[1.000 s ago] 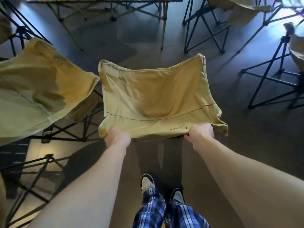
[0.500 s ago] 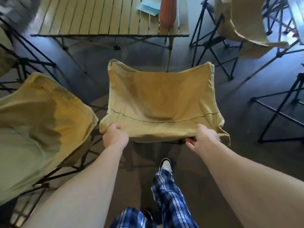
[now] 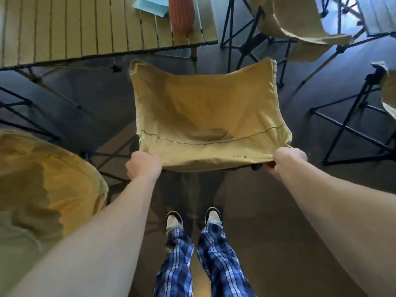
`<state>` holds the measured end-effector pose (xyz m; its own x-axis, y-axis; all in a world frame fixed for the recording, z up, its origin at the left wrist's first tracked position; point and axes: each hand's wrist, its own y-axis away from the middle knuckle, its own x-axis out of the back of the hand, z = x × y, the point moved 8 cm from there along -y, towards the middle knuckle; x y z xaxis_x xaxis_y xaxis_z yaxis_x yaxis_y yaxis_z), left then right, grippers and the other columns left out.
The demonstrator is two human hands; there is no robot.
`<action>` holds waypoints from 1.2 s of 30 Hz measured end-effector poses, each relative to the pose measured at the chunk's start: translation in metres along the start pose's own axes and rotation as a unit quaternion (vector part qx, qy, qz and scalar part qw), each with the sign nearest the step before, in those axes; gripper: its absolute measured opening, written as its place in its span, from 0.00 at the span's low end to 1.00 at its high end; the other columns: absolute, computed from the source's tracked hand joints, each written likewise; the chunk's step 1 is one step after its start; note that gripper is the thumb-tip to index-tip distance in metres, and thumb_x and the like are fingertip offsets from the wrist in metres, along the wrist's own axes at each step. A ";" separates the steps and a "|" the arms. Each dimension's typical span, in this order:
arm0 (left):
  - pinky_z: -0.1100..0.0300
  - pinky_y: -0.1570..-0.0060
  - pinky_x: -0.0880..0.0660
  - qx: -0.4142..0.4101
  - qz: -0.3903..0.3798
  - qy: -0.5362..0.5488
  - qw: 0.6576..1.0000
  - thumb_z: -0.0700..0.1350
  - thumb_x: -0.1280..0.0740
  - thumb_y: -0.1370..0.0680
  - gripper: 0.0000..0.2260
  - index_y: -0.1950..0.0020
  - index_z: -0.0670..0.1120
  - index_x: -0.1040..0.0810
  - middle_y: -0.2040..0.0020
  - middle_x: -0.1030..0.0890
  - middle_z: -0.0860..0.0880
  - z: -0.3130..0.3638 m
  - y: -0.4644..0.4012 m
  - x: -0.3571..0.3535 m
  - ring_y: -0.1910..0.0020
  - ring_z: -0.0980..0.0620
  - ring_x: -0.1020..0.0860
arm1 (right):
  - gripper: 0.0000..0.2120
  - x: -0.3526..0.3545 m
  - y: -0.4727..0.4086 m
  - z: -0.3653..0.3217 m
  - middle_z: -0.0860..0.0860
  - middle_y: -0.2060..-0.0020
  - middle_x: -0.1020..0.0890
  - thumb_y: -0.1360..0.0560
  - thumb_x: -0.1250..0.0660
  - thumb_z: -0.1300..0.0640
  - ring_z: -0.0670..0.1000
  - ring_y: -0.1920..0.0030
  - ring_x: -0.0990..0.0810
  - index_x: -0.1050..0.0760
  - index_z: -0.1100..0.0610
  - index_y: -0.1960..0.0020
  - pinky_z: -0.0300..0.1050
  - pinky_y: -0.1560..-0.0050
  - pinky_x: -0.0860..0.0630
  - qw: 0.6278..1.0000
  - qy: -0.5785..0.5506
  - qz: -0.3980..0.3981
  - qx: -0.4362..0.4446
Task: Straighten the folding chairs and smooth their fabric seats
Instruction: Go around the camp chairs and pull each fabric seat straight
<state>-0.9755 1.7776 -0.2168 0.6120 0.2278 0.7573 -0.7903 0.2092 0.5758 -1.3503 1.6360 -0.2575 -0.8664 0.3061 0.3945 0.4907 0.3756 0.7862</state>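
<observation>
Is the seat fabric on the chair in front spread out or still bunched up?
Spread out. The seat fabric hangs open between four corners, sagging in the middle, with the left hand and right hand gripping its near edge.

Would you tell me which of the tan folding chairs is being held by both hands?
The centre chair facing the slatted table: left hand and right hand grip its near edge; the others stand untouched.

From my feed it looked like an indoor lounge or café furnished with camping gear: a dark, smooth floor point(image 3: 278, 211), a slatted roll-top surface point(image 3: 85, 28) on thin folding legs, and several tan fabric folding chairs point(image 3: 205, 116) on black pole frames point(image 3: 342, 129) set around it. A light blue paper point(image 3: 151, 5) and an orange ribbed object point(image 3: 181, 13) lay on the slats
</observation>
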 end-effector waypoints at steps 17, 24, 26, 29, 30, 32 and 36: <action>0.49 0.46 0.26 0.009 0.007 -0.019 1.000 0.43 0.40 0.18 0.16 0.34 0.36 0.28 0.37 0.25 0.36 0.011 -0.006 -0.002 0.40 0.36 0.24 | 0.17 0.006 0.003 0.002 0.53 0.45 0.20 0.20 0.48 0.60 0.57 0.56 0.21 0.26 0.56 0.37 0.55 0.57 0.18 0.986 -0.131 0.069 -0.079; 0.53 0.54 0.28 -0.023 0.017 -0.013 1.000 0.42 0.41 0.17 0.17 0.28 0.45 0.32 0.37 0.27 0.38 0.012 -0.004 -0.001 0.47 0.41 0.24 | 0.16 0.009 0.009 0.002 0.52 0.49 0.21 0.20 0.48 0.60 0.55 0.61 0.25 0.27 0.57 0.37 0.56 0.50 0.19 0.978 -0.171 0.082 -0.086; 0.52 0.54 0.26 -0.025 0.009 -0.010 1.000 0.42 0.41 0.18 0.17 0.28 0.47 0.33 0.38 0.26 0.39 0.013 -0.006 -0.002 0.51 0.42 0.25 | 0.17 0.007 0.007 0.003 0.52 0.48 0.23 0.19 0.46 0.61 0.53 0.61 0.25 0.29 0.57 0.32 0.55 0.50 0.19 0.984 -0.152 0.062 -0.072; 0.48 0.50 0.23 -0.024 -0.012 -0.019 0.999 0.42 0.42 0.18 0.16 0.29 0.47 0.34 0.40 0.26 0.39 0.011 -0.011 -0.005 0.48 0.40 0.23 | 0.18 0.012 0.007 0.006 0.55 0.43 0.21 0.19 0.47 0.59 0.58 0.49 0.20 0.28 0.55 0.32 0.56 0.49 0.19 0.991 -0.096 0.061 -0.066; 0.48 0.50 0.22 -0.022 -0.022 -0.016 0.999 0.42 0.42 0.18 0.17 0.29 0.47 0.35 0.40 0.26 0.40 0.009 -0.012 -0.007 0.49 0.41 0.23 | 0.19 0.006 0.009 0.003 0.57 0.38 0.23 0.20 0.43 0.61 0.59 0.44 0.20 0.32 0.56 0.29 0.55 0.48 0.19 0.998 -0.046 0.030 -0.039; 0.46 0.47 0.21 -0.012 -0.045 0.005 0.999 0.44 0.42 0.18 0.19 0.27 0.49 0.37 0.40 0.27 0.41 0.005 -0.013 -0.010 0.50 0.42 0.25 | 0.21 0.007 0.011 0.003 0.57 0.35 0.25 0.23 0.39 0.65 0.61 0.41 0.21 0.32 0.55 0.31 0.55 0.52 0.19 1.000 0.005 0.009 -0.013; 0.42 0.44 0.23 0.003 -0.086 0.040 0.995 0.52 0.42 0.18 0.22 0.24 0.53 0.39 0.34 0.29 0.43 -0.008 -0.010 -0.009 0.43 0.41 0.27 | 0.16 0.009 0.026 0.005 0.58 0.40 0.22 0.23 0.42 0.64 0.63 0.47 0.18 0.30 0.58 0.36 0.54 0.59 0.22 0.997 0.076 0.002 -0.027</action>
<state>-0.9732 1.7813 -0.2320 0.7387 0.2644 0.6201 -0.6733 0.2461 0.6972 -1.3447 1.6529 -0.2359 -0.8707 0.1697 0.4616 0.4916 0.3260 0.8075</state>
